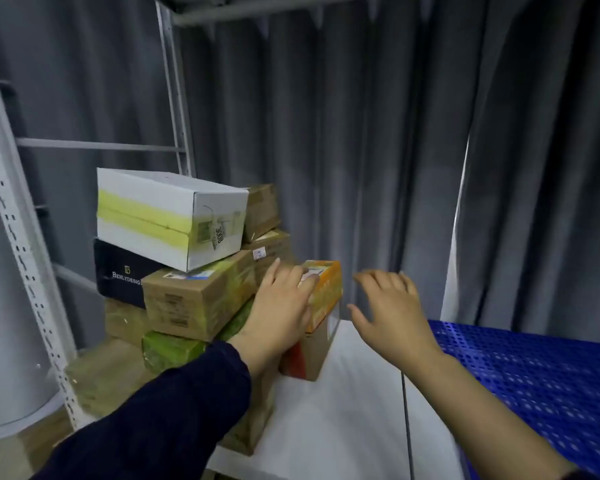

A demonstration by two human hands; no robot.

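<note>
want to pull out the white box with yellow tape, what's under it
The white box rests on a dark Benlydesign box and a brown taped carton. The white box covers their tops, so whatever supports its far end is hidden.

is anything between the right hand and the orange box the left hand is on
Nothing visible does. The right hand hovers open just right of the orange box, with only a gap above the white surface between them. The left hand lies flat on the box's top, out of that path.
</note>
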